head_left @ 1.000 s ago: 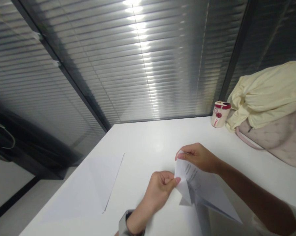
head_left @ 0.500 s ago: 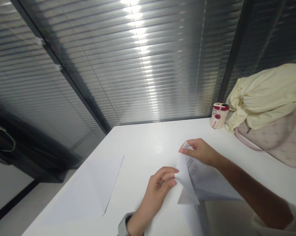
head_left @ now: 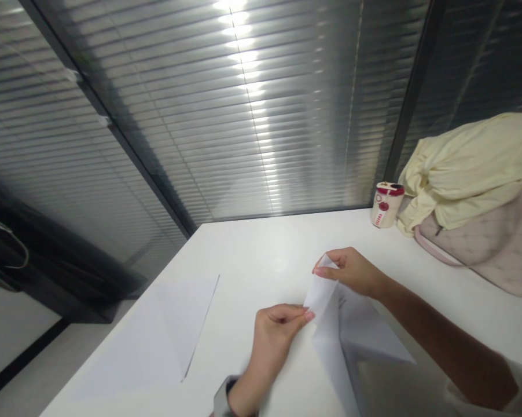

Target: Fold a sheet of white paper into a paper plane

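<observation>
A folded white paper (head_left: 330, 330) with some printed lines is held between my hands above the white table. My right hand (head_left: 348, 270) pinches its pointed top corner between thumb and fingers. Lower down, my left hand (head_left: 282, 330) grips the paper's left edge with thumb and forefinger. The paper's flaps spread down and to the right, partly under my right forearm. Its lowest end runs out of the frame.
White sheets (head_left: 157, 336) lie on the left of the white table (head_left: 252, 249). At the back right stand a coffee cup (head_left: 386, 205) and a pink bag (head_left: 482, 249) with a pale yellow cloth (head_left: 482, 168) on it. Window blinds rise behind.
My left hand has closed its thumb and forefinger on the paper's edge and shifted slightly down. The paper's lower flap has swung and opened out. My right hand has moved slightly left.
</observation>
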A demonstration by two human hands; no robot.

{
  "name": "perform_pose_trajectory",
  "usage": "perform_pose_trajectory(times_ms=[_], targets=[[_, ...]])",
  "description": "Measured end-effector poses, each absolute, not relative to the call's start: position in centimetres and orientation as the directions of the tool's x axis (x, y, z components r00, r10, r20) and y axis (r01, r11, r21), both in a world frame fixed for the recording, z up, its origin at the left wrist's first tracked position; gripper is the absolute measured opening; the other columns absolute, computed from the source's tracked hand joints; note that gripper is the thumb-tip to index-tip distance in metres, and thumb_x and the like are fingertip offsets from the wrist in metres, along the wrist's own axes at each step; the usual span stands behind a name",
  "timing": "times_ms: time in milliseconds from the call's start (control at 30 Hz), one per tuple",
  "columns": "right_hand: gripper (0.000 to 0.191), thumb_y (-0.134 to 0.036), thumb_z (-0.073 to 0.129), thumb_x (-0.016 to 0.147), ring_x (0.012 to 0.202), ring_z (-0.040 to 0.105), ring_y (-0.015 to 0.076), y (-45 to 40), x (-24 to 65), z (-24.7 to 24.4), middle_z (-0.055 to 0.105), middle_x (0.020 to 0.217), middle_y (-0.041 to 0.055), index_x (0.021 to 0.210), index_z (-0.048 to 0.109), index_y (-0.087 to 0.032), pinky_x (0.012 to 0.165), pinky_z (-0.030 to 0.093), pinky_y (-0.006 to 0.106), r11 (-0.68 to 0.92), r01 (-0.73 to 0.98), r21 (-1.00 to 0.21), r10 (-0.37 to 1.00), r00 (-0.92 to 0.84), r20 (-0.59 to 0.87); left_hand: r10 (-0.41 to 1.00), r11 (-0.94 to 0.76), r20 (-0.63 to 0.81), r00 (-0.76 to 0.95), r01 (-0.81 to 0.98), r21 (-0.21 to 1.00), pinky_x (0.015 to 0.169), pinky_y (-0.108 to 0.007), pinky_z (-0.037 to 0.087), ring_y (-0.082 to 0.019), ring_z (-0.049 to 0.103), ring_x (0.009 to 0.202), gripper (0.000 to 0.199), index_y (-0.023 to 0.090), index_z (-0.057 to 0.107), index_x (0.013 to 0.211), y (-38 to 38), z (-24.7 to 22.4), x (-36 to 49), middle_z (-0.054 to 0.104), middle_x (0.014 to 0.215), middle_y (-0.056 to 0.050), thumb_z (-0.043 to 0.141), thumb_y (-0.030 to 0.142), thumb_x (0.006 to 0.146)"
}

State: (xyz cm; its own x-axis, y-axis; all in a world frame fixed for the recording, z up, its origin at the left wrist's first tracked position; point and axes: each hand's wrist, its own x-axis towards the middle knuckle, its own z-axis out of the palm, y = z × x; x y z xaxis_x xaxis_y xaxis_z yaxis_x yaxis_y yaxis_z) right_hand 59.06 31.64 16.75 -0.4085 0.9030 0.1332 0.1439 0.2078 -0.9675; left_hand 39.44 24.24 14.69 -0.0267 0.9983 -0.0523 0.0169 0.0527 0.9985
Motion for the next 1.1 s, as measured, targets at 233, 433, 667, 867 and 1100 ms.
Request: perform_pose_trajectory(times_ms=[233, 433, 667, 867, 1100], targets=[[0.023, -0.038, 0.07, 0.075, 0.076, 0.066, 0.021, 31.1, 58.8, 17.4, 0.073, 0.079, 0.0043, 0.081, 0.074, -0.016, 0.068, 0.048, 0.028, 0.189, 0.094, -0.977, 0.899, -0.416, 0.134, 0.996, 0.081, -0.084, -0.021, -0.105, 0.991, 0.061, -0.022, 0.05, -0.015, 0.064, 0.058, 0.028, 0.016, 0.079, 0.08, 24.2, 14.4, 39.4, 0.076, 0.067, -0.005, 0.085, 0.032, 0.057], [0.053, -0.061, 0.048, 0.086, 0.071, 0.067, 0.0202, 30.7, 58.9, 18.3, 0.073, 0.077, 0.007, 0.088, 0.073, -0.014, 0.068, 0.05, 0.03, 0.06, 0.016, -0.998, 0.894, -0.445, 0.047, 0.986, 0.161, -0.165, -0.003, -0.189, 0.969, 0.072, -0.026, 0.052, -0.014, 0.065, 0.059, 0.065, 0.015, 0.067, 0.116, 24.4, 14.6, 39.3, 0.076, 0.068, -0.003, 0.087, 0.026, 0.055], [0.042, -0.054, 0.067, 0.076, 0.071, 0.068, 0.0197, 30.8, 59.3, 18.1, 0.075, 0.085, 0.0087, 0.088, 0.073, -0.014, 0.063, 0.049, 0.027, 0.073, 0.025, -0.997, 0.899, -0.436, 0.055, 0.976, 0.208, -0.219, -0.018, -0.242, 0.948, 0.066, -0.024, 0.053, -0.015, 0.066, 0.056, 0.041, 0.012, 0.076, 0.084, 24.6, 14.6, 39.4, 0.075, 0.062, -0.007, 0.09, 0.026, 0.048], [0.033, -0.047, 0.062, 0.082, 0.078, 0.069, 0.0213, 30.5, 59.0, 18.5, 0.076, 0.087, 0.0084, 0.083, 0.074, -0.016, 0.069, 0.051, 0.029, 0.161, 0.078, -0.984, 0.9, -0.42, 0.114, 0.975, 0.208, -0.221, -0.034, -0.226, 0.952, 0.059, -0.023, 0.052, -0.016, 0.067, 0.056, 0.03, 0.013, 0.076, 0.069, 24.5, 14.6, 39.6, 0.075, 0.065, -0.008, 0.09, 0.026, 0.047], [0.025, -0.041, 0.065, 0.081, 0.073, 0.068, 0.0185, 30.4, 58.9, 18.4, 0.075, 0.083, 0.0076, 0.088, 0.067, -0.017, 0.067, 0.051, 0.028, 0.145, 0.027, -0.989, 0.895, -0.43, 0.119, 0.978, 0.193, -0.205, -0.031, -0.228, 0.954, 0.057, -0.02, 0.05, -0.014, 0.065, 0.054, 0.029, 0.013, 0.076, 0.066, 24.4, 14.7, 39.7, 0.075, 0.064, -0.008, 0.091, 0.028, 0.045]])
